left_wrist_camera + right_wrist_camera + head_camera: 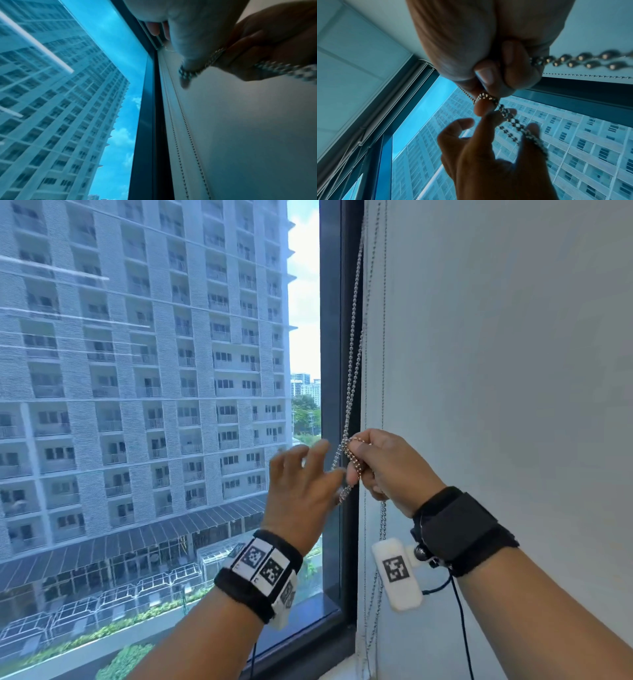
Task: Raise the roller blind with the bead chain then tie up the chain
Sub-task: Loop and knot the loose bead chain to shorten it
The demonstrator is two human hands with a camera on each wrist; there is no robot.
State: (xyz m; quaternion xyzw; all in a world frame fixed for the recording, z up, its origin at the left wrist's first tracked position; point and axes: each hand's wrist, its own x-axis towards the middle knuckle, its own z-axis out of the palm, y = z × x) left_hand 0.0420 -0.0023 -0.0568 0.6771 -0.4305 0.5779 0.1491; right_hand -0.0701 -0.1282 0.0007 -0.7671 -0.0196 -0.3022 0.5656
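Observation:
The metal bead chain (pixel 354 337) hangs down in front of the dark window frame (pixel 332 354). My right hand (pixel 375 465) grips it at mid height, with a turn of beads wound round the index finger (pixel 485 106). From there a doubled length of chain (pixel 510 119) runs across to my left hand (pixel 301 474). That hand has its fingers spread, and its thumb (pixel 337 474) touches the chain just above a short hanging loop (pixel 344 494). In the left wrist view blurred beads (pixel 185 73) lie at the thumb tip. No blind covers the glass.
A white blind (pixel 496 371) with a stitched edge hangs right of the frame, and a thin second chain (pixel 378 302) runs down it. More chain (pixel 376 594) dangles below my right hand to the sill (pixel 308 616). The window pane (pixel 137 405) fills the left.

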